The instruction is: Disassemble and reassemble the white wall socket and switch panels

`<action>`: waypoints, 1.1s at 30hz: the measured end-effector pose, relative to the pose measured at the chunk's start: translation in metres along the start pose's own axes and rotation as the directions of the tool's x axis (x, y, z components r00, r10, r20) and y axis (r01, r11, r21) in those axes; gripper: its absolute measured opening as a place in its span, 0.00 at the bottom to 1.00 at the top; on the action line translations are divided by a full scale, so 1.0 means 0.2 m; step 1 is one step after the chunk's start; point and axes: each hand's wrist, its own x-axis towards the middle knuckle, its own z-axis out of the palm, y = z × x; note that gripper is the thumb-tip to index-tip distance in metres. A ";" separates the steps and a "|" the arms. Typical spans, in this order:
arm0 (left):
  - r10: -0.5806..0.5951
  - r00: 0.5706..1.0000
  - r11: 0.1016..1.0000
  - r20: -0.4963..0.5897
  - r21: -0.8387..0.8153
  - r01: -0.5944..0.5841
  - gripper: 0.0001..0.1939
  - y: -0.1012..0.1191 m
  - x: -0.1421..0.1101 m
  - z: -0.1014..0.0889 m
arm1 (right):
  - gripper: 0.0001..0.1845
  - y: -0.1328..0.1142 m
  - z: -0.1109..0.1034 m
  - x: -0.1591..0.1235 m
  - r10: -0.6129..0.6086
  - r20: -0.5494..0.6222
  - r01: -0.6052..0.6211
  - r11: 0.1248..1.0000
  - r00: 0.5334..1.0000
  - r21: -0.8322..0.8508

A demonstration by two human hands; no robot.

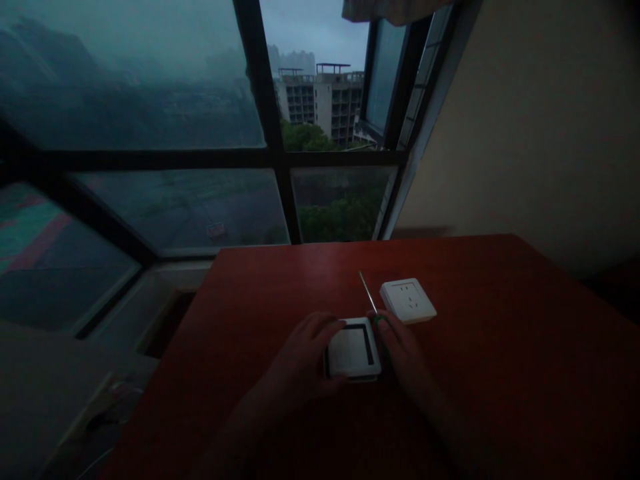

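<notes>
My left hand [313, 353] grips the left side of a white square wall plate [353, 350], fingers on its top edge and thumb at its lower edge. A dark band shows along the plate's upper and right sides. In my right hand [397, 340] is a screwdriver [369, 292], its thin metal shaft pointing up and away to the left. Only a bit of its green handle shows between the fingers. The right hand is close beside the plate's right edge; whether it touches is unclear. Just beyond it lies a white wall socket [409, 299], face up.
The reddish-brown table [280, 280] stands against a dark-framed window [277, 160] with an open pane at the upper right. A plain wall [540, 133] rises at the right. Past the table's left edge, a lower area holds items too dark to make out.
</notes>
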 end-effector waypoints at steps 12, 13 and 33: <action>-0.086 0.991 0.996 0.107 -0.020 0.088 0.47 -0.02 -0.03 -0.04 | 0.20 0.01 0.02 -0.01 -0.125 0.056 0.136 0.947 0.991 -0.291; -0.088 0.991 0.995 0.105 -0.028 0.091 0.47 -0.02 -0.03 -0.04 | 0.20 0.01 0.02 -0.01 -0.123 0.061 0.136 0.945 0.991 -0.296; -0.093 0.986 0.986 0.138 -0.127 0.111 0.47 -0.02 -0.03 -0.07 | 0.20 0.00 0.02 -0.03 -0.149 0.108 0.176 0.933 0.983 -0.315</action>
